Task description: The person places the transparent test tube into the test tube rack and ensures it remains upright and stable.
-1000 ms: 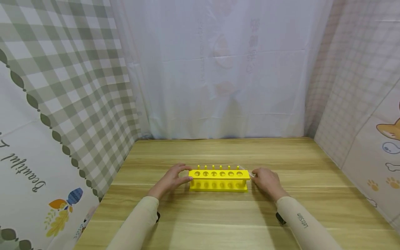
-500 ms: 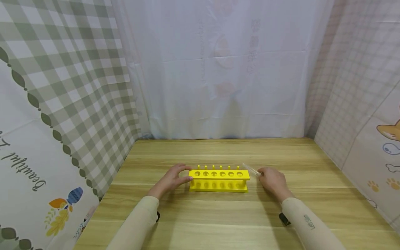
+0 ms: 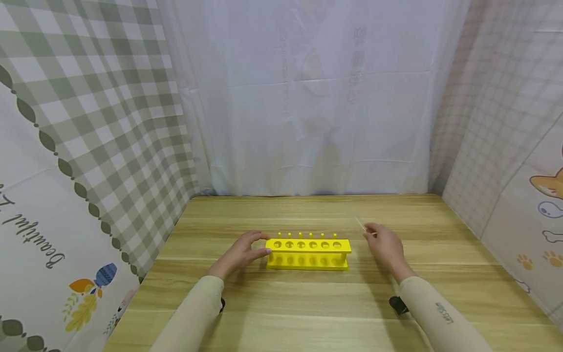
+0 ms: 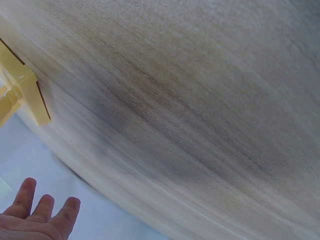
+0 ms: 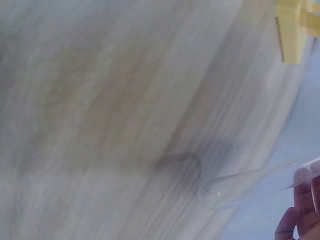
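Observation:
A yellow test tube rack (image 3: 308, 247) with a row of round holes and short pegs behind them stands upright on the table. My left hand (image 3: 243, 250) holds its left end, thumb at the front corner and index finger towards the back. The other fingers (image 4: 67, 215) extend free in the left wrist view. To the right of the rack, my right hand (image 3: 384, 247) pinches a clear test tube (image 5: 245, 186). The tube's rounded end points away from the hand, over the table in the right wrist view. In the head view the tube slants up and left from the fingertips.
The wood-grain table (image 3: 299, 308) has a white curtain (image 3: 316, 122) along its back edge. A checked cloth (image 3: 127, 98) hangs at the left and a printed cloth (image 3: 510, 195) at the right.
My right hand has drawn the test tube rightward from beside the rack's right end, then raised it slightly and turned it more upright. The left hand and rack have stayed put.

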A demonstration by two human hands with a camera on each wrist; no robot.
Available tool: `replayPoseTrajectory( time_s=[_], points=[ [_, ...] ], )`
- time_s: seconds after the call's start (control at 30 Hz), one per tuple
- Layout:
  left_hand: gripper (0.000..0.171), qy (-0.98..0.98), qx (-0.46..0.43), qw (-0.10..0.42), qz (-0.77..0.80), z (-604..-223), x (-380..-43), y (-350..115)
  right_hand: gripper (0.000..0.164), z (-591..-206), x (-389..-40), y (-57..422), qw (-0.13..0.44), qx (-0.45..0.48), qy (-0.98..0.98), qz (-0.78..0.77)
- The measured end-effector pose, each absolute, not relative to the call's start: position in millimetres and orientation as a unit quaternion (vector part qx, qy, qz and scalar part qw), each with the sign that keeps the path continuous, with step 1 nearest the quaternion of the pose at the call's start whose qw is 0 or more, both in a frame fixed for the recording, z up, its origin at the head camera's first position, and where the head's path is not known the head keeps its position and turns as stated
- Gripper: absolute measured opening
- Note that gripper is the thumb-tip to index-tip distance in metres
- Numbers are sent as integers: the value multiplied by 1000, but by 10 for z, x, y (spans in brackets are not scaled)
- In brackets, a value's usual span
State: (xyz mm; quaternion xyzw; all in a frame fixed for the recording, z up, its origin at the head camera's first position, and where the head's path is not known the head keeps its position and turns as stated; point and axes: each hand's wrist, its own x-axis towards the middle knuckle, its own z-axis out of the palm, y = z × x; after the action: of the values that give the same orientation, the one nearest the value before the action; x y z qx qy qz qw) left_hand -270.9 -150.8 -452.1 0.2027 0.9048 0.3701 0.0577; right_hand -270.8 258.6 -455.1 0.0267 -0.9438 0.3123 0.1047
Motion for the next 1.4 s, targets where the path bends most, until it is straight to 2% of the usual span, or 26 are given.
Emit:
replayPoseTrajectory(
  time_s=[0.27, 0.77, 1.4],
  points=[
    [44, 900, 208, 53, 378, -4522, -2710, -1513, 40, -4494, -2685, 2543, 166, 4, -901, 402],
    [44, 896, 208, 56, 388, -4537, -2721, -1510, 36, -4310, -2641, 2468, 219, -11, -845, 487],
    [42, 894, 213, 49, 391, -4539, -2734, -1508, 31, -3929, -2555, 2134, 262, 76, -773, 573]
  ],
)
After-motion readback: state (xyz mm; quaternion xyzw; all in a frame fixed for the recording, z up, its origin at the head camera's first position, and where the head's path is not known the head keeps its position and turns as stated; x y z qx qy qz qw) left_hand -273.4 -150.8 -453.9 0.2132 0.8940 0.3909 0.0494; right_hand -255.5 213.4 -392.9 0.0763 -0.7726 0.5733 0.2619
